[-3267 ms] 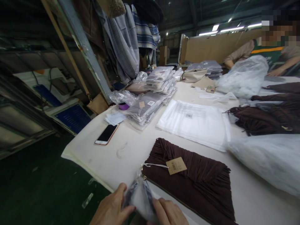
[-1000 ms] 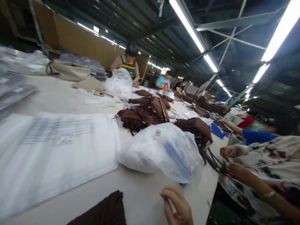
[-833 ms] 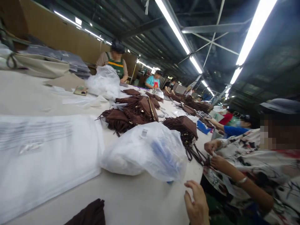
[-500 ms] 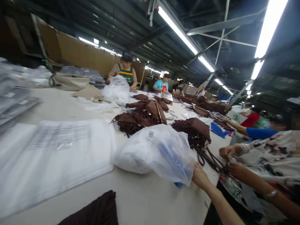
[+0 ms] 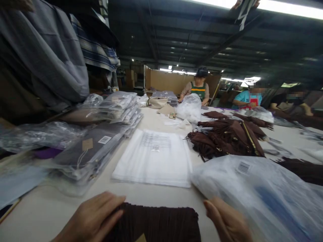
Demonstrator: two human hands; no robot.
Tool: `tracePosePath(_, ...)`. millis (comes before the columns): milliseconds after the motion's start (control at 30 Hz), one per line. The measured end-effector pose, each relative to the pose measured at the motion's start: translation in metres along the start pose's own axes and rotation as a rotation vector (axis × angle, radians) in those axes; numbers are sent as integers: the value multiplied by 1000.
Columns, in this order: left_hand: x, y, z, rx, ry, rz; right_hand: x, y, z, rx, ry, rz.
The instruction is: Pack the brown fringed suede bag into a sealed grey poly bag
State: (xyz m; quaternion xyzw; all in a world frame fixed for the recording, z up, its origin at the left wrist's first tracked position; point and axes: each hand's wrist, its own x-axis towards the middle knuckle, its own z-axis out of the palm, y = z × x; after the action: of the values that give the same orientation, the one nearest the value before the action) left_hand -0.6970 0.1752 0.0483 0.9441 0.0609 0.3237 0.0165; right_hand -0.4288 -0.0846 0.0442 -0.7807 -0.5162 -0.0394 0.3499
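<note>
A dark brown fringed item (image 5: pixel 158 222) lies on the table at the bottom centre, a bit of tan card showing at its lower edge. My left hand (image 5: pixel 97 215) rests along its left side, fingers extended and slightly apart. Right of the item, my right hand (image 5: pixel 224 216) is blurred, its fingers curled; whether anything is in them cannot be told. Beside that hand lies a clear plastic bag (image 5: pixel 242 181) with a barcode label and something blue inside. A stack of white plastic bags (image 5: pixel 153 161) lies flat beyond the brown item.
Packed grey items (image 5: pixel 96 144) in clear plastic are stacked at the left. Brown fringed bags (image 5: pixel 227 137) are piled at the right. A person in a green apron (image 5: pixel 198 89) stands across the table (image 5: pixel 148 116), with other people farther right. Grey cloth (image 5: pixel 58 50) hangs upper left.
The view has swung left. My right hand has left the edge of the clear plastic bag and is now near the brown item. My left hand has come into view.
</note>
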Motion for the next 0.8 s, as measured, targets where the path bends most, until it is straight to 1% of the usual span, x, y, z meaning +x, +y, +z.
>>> tracePosePath(67,26,-18,22,-115,-2,-20,45,-12,31,-71,-116,-162)
tracePosePath(133,46,-33,48,-159,-53,-48,83,-15,61,-207,-267,-316)
tracePosePath(200,57,-44,70,-143,-180,-54,105,-9,86,-292,-433,-387)
tracePosePath(233,58,-48,79,-128,-264,-57,110,-5,96,-306,-492,-390)
tracePosePath(267,59,-52,86,-110,-353,-65,114,-1,102,-304,-521,-382)
tracePosePath(333,58,-56,92,-95,-502,-90,117,6,109,-274,-518,-356)
tracePosePath(400,59,-60,94,-111,-564,-131,120,11,110,-194,-520,-317)
tracePosePath(533,70,-63,97,-144,-548,-158,134,18,110,23,-567,-183)
tracePosePath(700,89,-57,116,-26,-506,-62,144,29,117,156,-556,-58)
tracePosePath(800,95,-54,125,24,-502,-22,148,36,120,258,-545,13)
